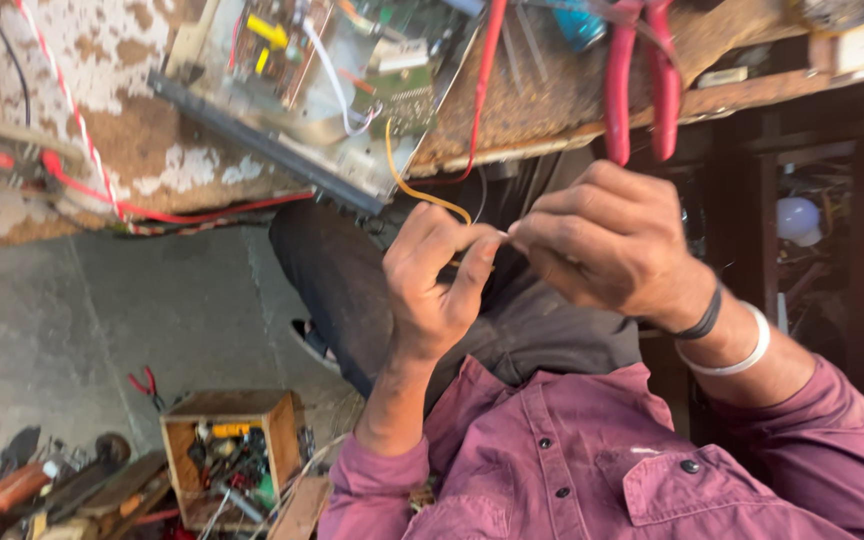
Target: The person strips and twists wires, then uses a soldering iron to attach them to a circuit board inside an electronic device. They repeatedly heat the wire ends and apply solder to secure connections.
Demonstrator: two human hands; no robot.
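My left hand (434, 285) and my right hand (607, 245) meet fingertip to fingertip in the middle of the view, above my lap. A thin yellow wire (422, 192) runs down from an open electronic chassis with circuit boards (324, 95) on the bench edge and ends between my fingers. My left thumb and forefinger pinch the wire near its end. My right fingertips are closed on the tip right beside them; the tip itself is hidden. My right wrist carries a silver bangle and a dark band. Both sleeves are purple.
Red-handled pliers (642, 85) lie on the worn wooden bench (102, 140), hanging over its edge above my right hand. Red wires trail along the bench. A wooden box of parts (232, 455) and small red pliers (144, 384) sit on the grey floor. A white bulb (798, 220) sits at right.
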